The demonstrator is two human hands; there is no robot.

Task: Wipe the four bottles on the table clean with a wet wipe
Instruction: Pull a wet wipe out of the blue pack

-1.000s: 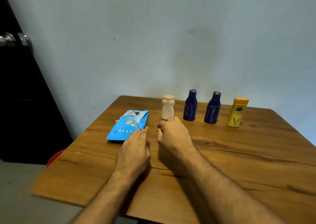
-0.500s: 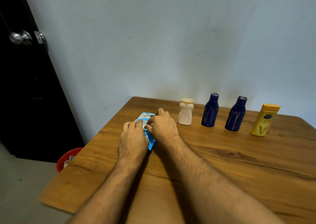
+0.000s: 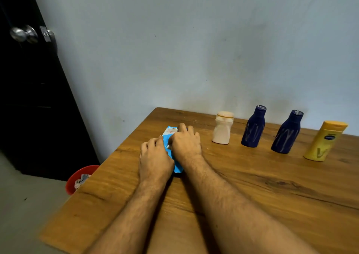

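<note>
Both bare forearms reach forward from the lower edge of the view and converge toward the far left part of the tabletop, the 2 hands side by side and almost touching. The left hand lies palm down, knuckles up, its fingers bent over the wet wipe pack and pressing it flat. The right hand sits just beyond and to the right, also palm down, fingers curled downward onto the pack's top, thumb tucked toward the left hand where a bit of white shows; whether it pinches this is unclear.
</note>
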